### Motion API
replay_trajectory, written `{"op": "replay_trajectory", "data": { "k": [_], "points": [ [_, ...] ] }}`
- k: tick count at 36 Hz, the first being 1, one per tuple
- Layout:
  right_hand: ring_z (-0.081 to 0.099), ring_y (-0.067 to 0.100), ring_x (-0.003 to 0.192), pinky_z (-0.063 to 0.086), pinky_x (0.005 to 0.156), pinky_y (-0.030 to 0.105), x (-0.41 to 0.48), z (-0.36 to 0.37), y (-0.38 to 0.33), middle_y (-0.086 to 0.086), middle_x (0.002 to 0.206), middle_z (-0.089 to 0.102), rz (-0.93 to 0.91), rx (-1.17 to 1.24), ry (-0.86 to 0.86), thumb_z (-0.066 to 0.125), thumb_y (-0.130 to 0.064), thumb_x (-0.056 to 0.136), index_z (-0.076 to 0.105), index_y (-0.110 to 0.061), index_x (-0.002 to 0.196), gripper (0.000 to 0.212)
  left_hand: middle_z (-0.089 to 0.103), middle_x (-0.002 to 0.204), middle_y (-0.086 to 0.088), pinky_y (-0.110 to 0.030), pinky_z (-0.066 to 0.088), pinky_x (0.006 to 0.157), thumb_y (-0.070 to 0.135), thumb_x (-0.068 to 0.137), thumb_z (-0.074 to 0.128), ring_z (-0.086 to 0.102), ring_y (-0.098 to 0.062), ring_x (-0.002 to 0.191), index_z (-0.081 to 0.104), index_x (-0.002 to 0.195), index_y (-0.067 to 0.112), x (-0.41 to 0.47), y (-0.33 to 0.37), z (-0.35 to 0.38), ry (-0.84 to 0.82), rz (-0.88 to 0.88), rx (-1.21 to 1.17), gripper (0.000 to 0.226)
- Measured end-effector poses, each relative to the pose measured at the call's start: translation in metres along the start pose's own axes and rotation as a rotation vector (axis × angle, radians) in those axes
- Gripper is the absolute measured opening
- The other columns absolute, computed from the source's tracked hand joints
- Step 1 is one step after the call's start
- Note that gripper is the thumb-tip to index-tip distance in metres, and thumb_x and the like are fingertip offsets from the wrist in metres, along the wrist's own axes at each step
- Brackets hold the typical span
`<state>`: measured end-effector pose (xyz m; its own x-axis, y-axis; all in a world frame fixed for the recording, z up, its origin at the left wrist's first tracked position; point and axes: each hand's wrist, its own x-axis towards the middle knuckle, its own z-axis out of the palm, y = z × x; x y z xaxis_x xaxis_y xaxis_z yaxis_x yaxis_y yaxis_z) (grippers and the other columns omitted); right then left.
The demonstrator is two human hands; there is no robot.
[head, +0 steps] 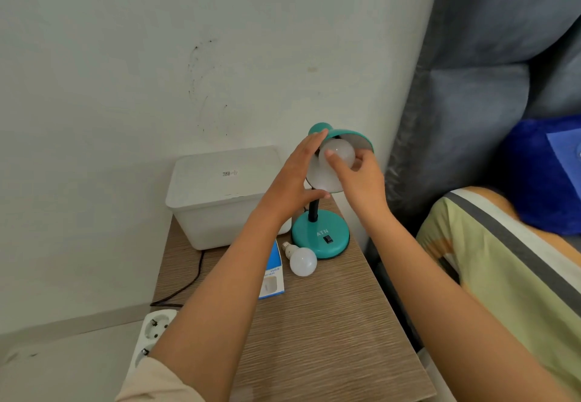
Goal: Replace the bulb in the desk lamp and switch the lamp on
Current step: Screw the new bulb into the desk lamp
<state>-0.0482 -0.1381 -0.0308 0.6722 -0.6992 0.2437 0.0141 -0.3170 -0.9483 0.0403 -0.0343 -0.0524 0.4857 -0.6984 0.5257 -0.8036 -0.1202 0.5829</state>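
Observation:
A teal desk lamp stands on a wooden bedside table, its round base [320,238] carrying a black rocker switch [329,239]. Its shade [349,137] tilts toward me. A white bulb [341,153] sits inside the shade, and my right hand [358,178] grips it with fingers and thumb. My left hand [295,178] holds the shade's left rim, fingers spread along it. A second white bulb [302,261] lies on the table by the base, screw cap pointing away from me. A blue and white bulb box [273,276] lies flat next to it, partly under my left forearm.
A white lidded plastic box [220,194] stands at the table's back left by the wall. A black cord [188,285] drops off the table's left edge toward a white power strip [154,335] on the floor. A bed with a striped pillow [503,260] is on the right.

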Motion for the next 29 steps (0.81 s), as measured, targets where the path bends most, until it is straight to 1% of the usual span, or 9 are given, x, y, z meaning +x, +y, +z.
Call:
{"op": "replay_trajectory", "data": {
  "k": [2, 4, 8, 10, 14, 16, 20, 21, 29],
  "points": [
    [0.05, 0.014, 0.114, 0.044, 0.094, 0.026, -0.003, 0.003, 0.001, 0.004, 0.127, 0.052, -0.141, -0.096, 0.047, 0.068, -0.035, 0.079, 0.044, -0.012, 0.128, 0.059, 0.024, 0.148, 0.01, 0.001, 0.015, 0.103, 0.009, 0.068, 0.082, 0.02, 0.007, 0.13, 0.014, 0.14, 0.037, 0.0, 0.001, 0.002, 0.002, 0.001, -0.003, 0.103],
    [0.051, 0.015, 0.112, 0.044, 0.094, 0.027, -0.004, 0.005, 0.003, 0.005, 0.125, 0.054, -0.199, -0.143, 0.07, 0.07, -0.032, 0.078, 0.045, -0.012, 0.127, 0.058, 0.023, 0.144, 0.013, 0.002, 0.014, 0.102, 0.008, 0.068, 0.082, 0.02, 0.009, 0.128, 0.014, 0.139, 0.037, 0.0, 0.001, 0.002, 0.01, 0.008, -0.004, 0.102],
    [0.055, 0.01, 0.098, 0.044, 0.074, 0.012, -0.003, 0.006, 0.001, -0.002, 0.109, 0.057, -0.088, 0.012, 0.097, 0.068, -0.036, 0.081, 0.05, -0.013, 0.12, 0.049, 0.022, 0.145, 0.014, 0.002, 0.014, 0.102, 0.008, 0.067, 0.082, 0.019, 0.01, 0.129, 0.014, 0.14, 0.036, 0.001, -0.001, 0.001, 0.006, 0.008, 0.007, 0.103],
    [0.056, 0.01, 0.096, 0.044, 0.069, 0.01, -0.003, 0.007, 0.001, -0.003, 0.106, 0.056, -0.06, 0.062, 0.117, 0.068, -0.036, 0.081, 0.051, -0.012, 0.119, 0.048, 0.024, 0.148, 0.01, 0.001, 0.015, 0.103, 0.009, 0.067, 0.082, 0.02, 0.007, 0.13, 0.014, 0.14, 0.037, 0.002, 0.0, 0.001, 0.0, -0.002, 0.004, 0.104],
    [0.056, 0.01, 0.094, 0.044, 0.067, 0.009, -0.005, 0.009, 0.002, -0.002, 0.106, 0.058, -0.064, 0.065, 0.135, 0.066, -0.036, 0.082, 0.051, -0.012, 0.118, 0.045, 0.022, 0.144, 0.014, 0.001, 0.014, 0.102, 0.009, 0.068, 0.082, 0.02, 0.008, 0.129, 0.013, 0.14, 0.036, 0.001, 0.001, 0.001, -0.002, -0.001, 0.005, 0.103],
    [0.057, 0.01, 0.095, 0.044, 0.068, 0.009, -0.006, 0.01, 0.003, -0.001, 0.107, 0.059, -0.082, 0.05, 0.137, 0.065, -0.037, 0.083, 0.052, -0.012, 0.118, 0.045, 0.022, 0.146, 0.012, -0.001, 0.015, 0.104, 0.011, 0.069, 0.082, 0.02, 0.007, 0.13, 0.012, 0.14, 0.037, 0.0, 0.002, 0.0, -0.008, -0.007, 0.017, 0.103],
    [0.058, 0.009, 0.092, 0.044, 0.067, 0.008, -0.006, 0.006, 0.001, -0.002, 0.104, 0.062, -0.111, 0.007, 0.133, 0.067, -0.038, 0.081, 0.056, -0.012, 0.115, 0.044, 0.02, 0.155, 0.002, -0.02, 0.021, 0.111, 0.015, 0.071, 0.081, 0.021, -0.008, 0.14, 0.007, 0.141, 0.04, 0.0, 0.007, -0.004, -0.041, -0.035, 0.041, 0.105],
    [0.059, 0.009, 0.09, 0.043, 0.066, 0.007, -0.006, 0.004, 0.0, -0.001, 0.102, 0.063, -0.12, -0.01, 0.132, 0.067, -0.038, 0.081, 0.058, -0.011, 0.113, 0.043, 0.019, 0.155, 0.001, -0.022, 0.021, 0.112, 0.015, 0.071, 0.081, 0.021, -0.01, 0.14, 0.007, 0.142, 0.04, 0.0, 0.008, -0.004, -0.048, -0.037, 0.04, 0.105],
    [0.057, 0.014, 0.08, 0.038, 0.056, 0.013, -0.004, -0.008, -0.005, 0.006, 0.094, 0.063, -0.139, -0.202, 0.041, 0.061, -0.04, 0.084, 0.058, -0.008, 0.105, 0.038, 0.018, 0.154, -0.004, -0.017, 0.021, 0.107, 0.005, 0.072, 0.078, 0.022, -0.015, 0.14, 0.009, 0.148, 0.024, 0.001, 0.019, -0.005, -0.077, -0.046, 0.072, 0.104]
  ]
}}
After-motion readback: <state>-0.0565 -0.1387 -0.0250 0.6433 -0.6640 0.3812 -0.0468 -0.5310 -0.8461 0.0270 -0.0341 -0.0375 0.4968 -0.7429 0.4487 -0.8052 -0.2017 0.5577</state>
